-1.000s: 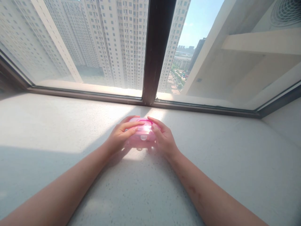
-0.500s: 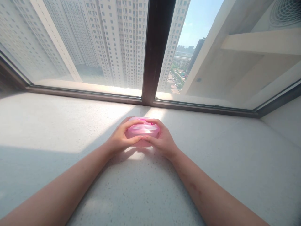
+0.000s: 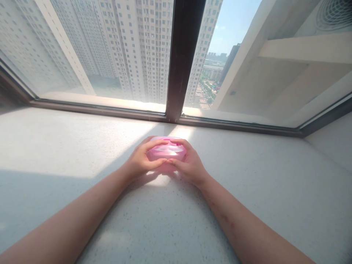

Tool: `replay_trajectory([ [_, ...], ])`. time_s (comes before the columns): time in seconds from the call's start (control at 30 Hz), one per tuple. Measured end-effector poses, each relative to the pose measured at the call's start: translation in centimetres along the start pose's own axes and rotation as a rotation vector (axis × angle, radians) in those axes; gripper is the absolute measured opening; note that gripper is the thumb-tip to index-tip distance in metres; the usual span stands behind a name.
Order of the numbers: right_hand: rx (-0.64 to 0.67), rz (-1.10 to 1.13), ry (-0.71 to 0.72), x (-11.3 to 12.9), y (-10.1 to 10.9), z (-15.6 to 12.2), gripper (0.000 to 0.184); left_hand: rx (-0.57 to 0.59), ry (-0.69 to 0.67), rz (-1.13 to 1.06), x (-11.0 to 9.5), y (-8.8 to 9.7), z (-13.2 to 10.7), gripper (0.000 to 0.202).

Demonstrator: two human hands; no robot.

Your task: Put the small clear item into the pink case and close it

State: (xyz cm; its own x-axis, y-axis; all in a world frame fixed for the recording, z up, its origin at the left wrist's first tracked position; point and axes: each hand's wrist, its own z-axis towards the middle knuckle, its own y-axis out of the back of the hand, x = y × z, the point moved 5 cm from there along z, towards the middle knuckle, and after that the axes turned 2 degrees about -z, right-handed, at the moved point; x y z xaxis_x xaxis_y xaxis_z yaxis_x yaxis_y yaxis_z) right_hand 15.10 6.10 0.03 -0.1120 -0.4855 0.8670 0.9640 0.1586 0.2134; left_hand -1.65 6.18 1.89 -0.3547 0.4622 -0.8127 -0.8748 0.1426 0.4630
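Note:
A pink, see-through plastic container (image 3: 168, 149) with a paler lid is on the speckled white sill (image 3: 165, 220), close to the window. My left hand (image 3: 143, 157) is wrapped round its left side, with the index finger over the lid and the thumb along the front. From the right, my right hand (image 3: 191, 161) grips it in the same way. Both thumb tips meet at the front of the container. The remaining fingers are partly hidden behind its sides. What is inside, if anything, I cannot make out.
Behind the container stands a window with a dark frame and a thick upright post (image 3: 183, 62). Its lower rail (image 3: 110, 111) borders the sill at the back. A white wall (image 3: 332, 146) closes the right side. Sunlight and shadow patches cross the sill.

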Motion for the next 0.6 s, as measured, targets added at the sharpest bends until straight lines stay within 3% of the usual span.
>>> replay_trajectory([
  [0.4, 0.004, -0.025, 0.025, 0.14, -0.02, -0.05, 0.049, -0.034, 0.015, 0.11, 0.2, 0.3, -0.02, 0.048],
  [0.6, 0.016, -0.039, 0.043, 0.35, -0.12, 0.02, 0.048, -0.066, -0.057, 0.218, -0.43, 0.5, -0.3, 0.047],
])
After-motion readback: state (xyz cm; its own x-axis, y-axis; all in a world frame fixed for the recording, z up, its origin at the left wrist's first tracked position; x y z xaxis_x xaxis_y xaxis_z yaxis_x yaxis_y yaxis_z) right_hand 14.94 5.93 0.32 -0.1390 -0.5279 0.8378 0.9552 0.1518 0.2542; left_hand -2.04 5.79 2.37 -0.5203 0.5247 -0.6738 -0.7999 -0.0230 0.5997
